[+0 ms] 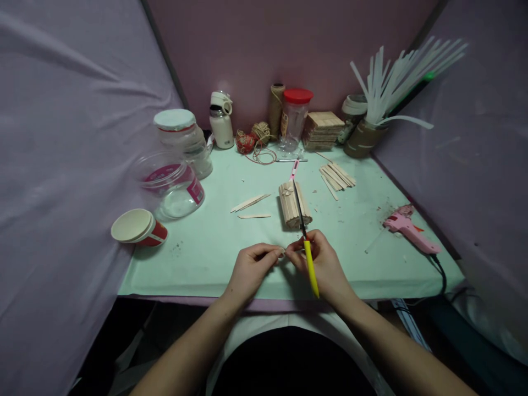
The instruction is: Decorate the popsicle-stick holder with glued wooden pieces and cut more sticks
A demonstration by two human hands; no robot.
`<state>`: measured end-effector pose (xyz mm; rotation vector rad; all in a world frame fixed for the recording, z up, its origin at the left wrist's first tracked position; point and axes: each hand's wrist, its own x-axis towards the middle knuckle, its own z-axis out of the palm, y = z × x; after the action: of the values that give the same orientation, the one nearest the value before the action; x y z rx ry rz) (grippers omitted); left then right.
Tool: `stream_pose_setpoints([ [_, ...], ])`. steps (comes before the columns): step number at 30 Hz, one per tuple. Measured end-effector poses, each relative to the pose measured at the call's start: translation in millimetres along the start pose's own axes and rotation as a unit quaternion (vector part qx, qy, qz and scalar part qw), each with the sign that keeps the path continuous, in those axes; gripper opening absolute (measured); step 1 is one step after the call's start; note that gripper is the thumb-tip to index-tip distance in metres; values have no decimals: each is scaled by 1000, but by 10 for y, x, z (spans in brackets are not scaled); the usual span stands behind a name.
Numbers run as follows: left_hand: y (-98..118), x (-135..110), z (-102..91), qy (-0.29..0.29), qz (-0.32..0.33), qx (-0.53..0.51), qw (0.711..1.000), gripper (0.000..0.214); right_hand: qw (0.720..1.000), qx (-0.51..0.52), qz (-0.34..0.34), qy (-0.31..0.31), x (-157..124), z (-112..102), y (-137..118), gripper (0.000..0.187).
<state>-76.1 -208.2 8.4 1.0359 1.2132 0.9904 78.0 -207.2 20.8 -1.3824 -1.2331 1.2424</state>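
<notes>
My right hand (320, 265) is closed around a yellow-handled cutter (310, 267) whose dark blade (299, 212) points away from me over a bundle of wooden sticks (293, 204). My left hand (252, 265) pinches something very small at its fingertips, which meet the fingertips of my right hand near the table's front edge. What is pinched there is too small to name. Both hands rest on the pale green table top (214, 242).
Loose wooden sticks (251, 203) lie left of the bundle and more sticks (337, 176) to its right. A pink glue gun (406, 226) lies at the right edge. A paper cup (138, 226), plastic jars (175, 187), twine (260, 132), a stick stack (324, 129) and a holder of white strips (367, 135) line the left and back.
</notes>
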Motion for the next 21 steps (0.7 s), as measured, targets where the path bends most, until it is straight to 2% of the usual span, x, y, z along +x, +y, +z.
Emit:
stream_pose_setpoints([
  [8, -4, -15, 5, 9, 45, 68, 997, 17, 999, -25, -5, 32, 34, 19, 111, 33],
  [21, 37, 41, -11, -10, 21, 63, 998, 14, 999, -35, -5, 17, 58, 0, 168, 32],
])
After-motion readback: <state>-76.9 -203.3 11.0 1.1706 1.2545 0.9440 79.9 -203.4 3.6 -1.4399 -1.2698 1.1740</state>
